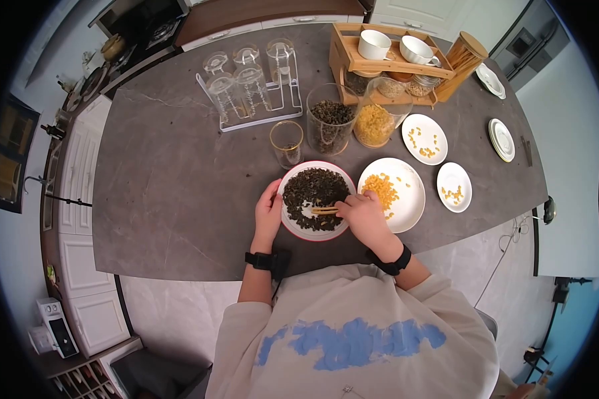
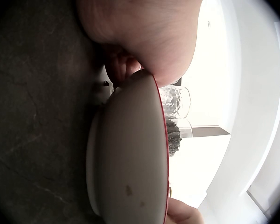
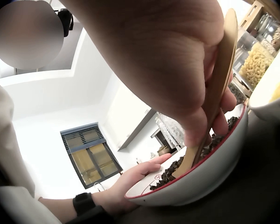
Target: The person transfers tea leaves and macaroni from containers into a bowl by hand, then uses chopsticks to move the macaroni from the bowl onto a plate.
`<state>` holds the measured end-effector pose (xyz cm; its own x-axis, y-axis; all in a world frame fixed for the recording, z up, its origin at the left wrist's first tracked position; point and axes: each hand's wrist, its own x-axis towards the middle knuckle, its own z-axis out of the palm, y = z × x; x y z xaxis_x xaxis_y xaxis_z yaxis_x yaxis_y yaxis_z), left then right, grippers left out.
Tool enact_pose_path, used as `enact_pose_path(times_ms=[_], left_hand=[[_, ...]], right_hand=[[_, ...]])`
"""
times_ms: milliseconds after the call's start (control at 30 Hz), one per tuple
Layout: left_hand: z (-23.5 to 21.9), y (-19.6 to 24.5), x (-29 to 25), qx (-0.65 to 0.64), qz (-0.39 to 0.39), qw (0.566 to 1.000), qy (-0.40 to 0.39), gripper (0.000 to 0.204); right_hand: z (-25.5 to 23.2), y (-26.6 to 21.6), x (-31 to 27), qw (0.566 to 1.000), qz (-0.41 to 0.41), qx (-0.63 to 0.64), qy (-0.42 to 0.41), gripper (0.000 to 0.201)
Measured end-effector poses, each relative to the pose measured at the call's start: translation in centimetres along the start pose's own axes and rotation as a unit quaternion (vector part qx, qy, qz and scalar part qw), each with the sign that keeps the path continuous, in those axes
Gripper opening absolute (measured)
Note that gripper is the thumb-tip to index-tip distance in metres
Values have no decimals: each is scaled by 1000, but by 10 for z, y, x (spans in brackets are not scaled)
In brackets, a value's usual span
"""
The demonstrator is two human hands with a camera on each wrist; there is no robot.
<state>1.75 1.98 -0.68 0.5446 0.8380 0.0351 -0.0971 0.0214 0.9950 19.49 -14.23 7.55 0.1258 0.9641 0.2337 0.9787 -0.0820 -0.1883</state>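
Observation:
A white bowl (image 1: 285, 223) with a red rim holds dark dried leaves (image 1: 306, 186), with a pale patch of its bottom showing. My left hand (image 1: 268, 211) grips the bowl at its left side, thumb by the rim and fingers against the outer wall. In my right hand (image 1: 365, 218) a pair of wooden tongs (image 3: 219, 79) is pinched, tips down among the leaves. The left wrist view has the bowl's outer wall (image 2: 130, 149) close up. Right of the bowl, partly behind my right hand, is a white plate (image 1: 409, 199) with yellow pasta pieces (image 1: 381, 189).
Behind the bowl stand a gold-rimmed glass (image 1: 287, 143), a jar of dark leaves (image 1: 331, 123) and a jar of yellow pasta (image 1: 374, 124). Two smaller plates (image 1: 424, 124) (image 1: 454, 179) carry a few yellow pieces. Farther back are a glass rack (image 1: 259, 121) and a wooden shelf (image 1: 353, 60) with cups.

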Motion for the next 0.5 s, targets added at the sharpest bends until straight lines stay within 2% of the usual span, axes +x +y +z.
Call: enact_pose_path(times_ms=[167,267,500], left_hand=[[-1,1,0,8,2,1000,-5,36],[0,2,-1,11,1,1000,-4,36],[0,0,0,7,-5,1000,-2,35]], right_hand=[[-15,17,-13,997,47,25,60,12],[-38,32,-23,992,122,-9,24,15],[-52,68,-48,971,226,-39,64,19]])
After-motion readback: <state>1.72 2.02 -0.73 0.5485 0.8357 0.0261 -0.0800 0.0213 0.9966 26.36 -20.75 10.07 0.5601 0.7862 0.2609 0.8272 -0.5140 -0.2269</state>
